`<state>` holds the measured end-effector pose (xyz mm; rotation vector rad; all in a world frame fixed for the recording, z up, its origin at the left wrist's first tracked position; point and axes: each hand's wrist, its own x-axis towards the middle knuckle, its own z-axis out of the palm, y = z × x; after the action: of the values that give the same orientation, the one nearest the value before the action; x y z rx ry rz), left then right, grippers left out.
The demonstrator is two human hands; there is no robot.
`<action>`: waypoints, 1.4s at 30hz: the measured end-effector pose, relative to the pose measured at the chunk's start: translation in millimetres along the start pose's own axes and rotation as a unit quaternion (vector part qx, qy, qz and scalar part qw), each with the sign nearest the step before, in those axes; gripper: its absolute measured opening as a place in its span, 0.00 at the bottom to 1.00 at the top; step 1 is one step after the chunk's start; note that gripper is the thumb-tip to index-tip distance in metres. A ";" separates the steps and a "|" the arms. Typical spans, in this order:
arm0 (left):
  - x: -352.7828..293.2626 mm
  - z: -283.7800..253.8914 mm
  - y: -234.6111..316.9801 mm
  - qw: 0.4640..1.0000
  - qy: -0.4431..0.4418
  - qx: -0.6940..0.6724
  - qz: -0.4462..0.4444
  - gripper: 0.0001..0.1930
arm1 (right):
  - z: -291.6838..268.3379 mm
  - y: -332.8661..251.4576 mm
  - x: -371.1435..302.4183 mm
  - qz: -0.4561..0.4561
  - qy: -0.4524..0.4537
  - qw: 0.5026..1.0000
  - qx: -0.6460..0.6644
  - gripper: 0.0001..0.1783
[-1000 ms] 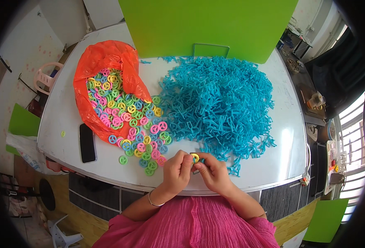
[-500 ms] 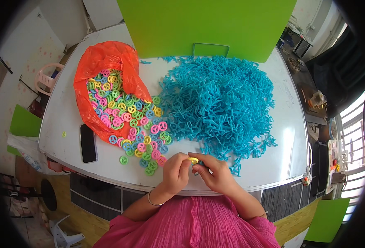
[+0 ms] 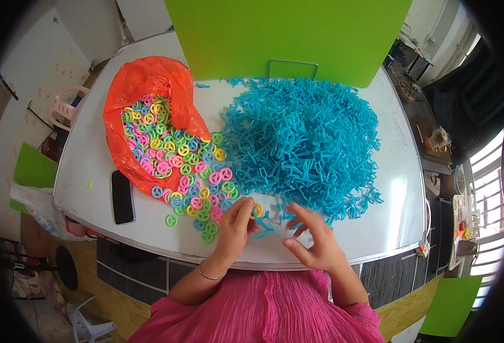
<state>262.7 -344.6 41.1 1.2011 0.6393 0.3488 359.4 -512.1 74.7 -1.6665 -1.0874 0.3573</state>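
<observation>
My left hand (image 3: 236, 227) pinches a small yellow plastic wheel (image 3: 257, 211) above the table's near edge. A blue forked plastic piece (image 3: 265, 224) shows right beside the wheel and my left fingertips; whether it is joined to the wheel I cannot tell. My right hand (image 3: 316, 237) is apart from it, with fingers spread and slightly blurred, close to the near side of a large heap of blue plastic pieces (image 3: 306, 143). On the left, a red plastic bag (image 3: 118, 128) lies with many small pink, green, yellow and blue wheels (image 3: 199, 197) spilling from its mouth.
A dark phone (image 3: 122, 197) lies left of the bag on the white table (image 3: 155, 231). Behind the heap stands a tall green board (image 3: 286, 34) with a wire frame (image 3: 292, 62) at its foot. One green wheel (image 3: 89, 184) lies alone at the far left.
My hands were together at the yellow wheel. Now my right hand has let go, opened and drawn off to the right, while my left keeps the wheel, slightly farther left. The blue piece now shows.
</observation>
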 end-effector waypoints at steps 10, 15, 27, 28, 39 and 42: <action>-27.7 1.9 0.8 0.968 -0.089 0.198 0.123 0.15 | -1.6 13.0 2.3 -0.230 -0.011 0.972 -0.046 0.10; -15.2 -54.7 20.7 0.844 0.122 0.428 0.299 0.05 | 2.2 20.5 -13.0 0.057 -0.036 0.973 0.221 0.12; 21.9 -100.7 57.4 0.733 0.084 0.625 0.254 0.10 | 18.2 33.2 -10.2 0.091 -0.082 0.881 0.457 0.17; 21.3 -99.2 61.0 0.739 0.076 0.629 0.230 0.09 | 20.1 35.6 -10.6 0.092 -0.076 0.892 0.436 0.17; 1.2 -29.3 18.4 0.970 -0.062 0.160 0.170 0.11 | 38.0 24.8 2.2 0.204 0.025 0.886 0.415 0.13; -10.3 1.4 1.6 0.990 -0.096 0.054 0.088 0.13 | 40.8 19.6 1.4 0.163 0.072 0.944 0.277 0.11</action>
<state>255.7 -351.0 45.7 1.3818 0.3894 0.3444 341.2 -486.7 42.0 -1.3284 -0.5262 0.6760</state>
